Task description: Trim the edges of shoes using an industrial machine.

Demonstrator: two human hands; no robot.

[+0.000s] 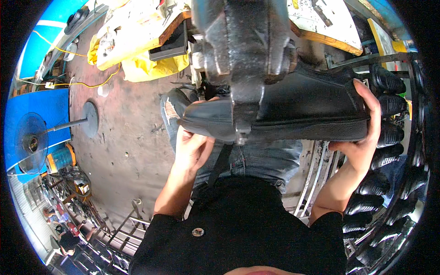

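A black leather boot (311, 103) lies sideways across my lap area, its narrower end to the left and its broad end to the right. My left hand (191, 149) pinches the narrow end from the near side, with the thumb and fingers pressed against the leather. Around the broad right end wraps my right hand (364, 142), fingers over the far edge and thumb beneath. A dark metal machine head (247, 50) comes down over the boot, and its slim lower foot (245, 121) overlaps the leather between my hands. Whether the foot presses on it, I cannot tell.
Several black shoes (389, 107) fill a rack along the right. Work tables (137, 34) with a black tray (169, 48) and yellow sheeting (158, 68) stand beyond the machine. On the left are a standing fan (32, 143) and a yellow cable (87, 83). People sit at the far lower left.
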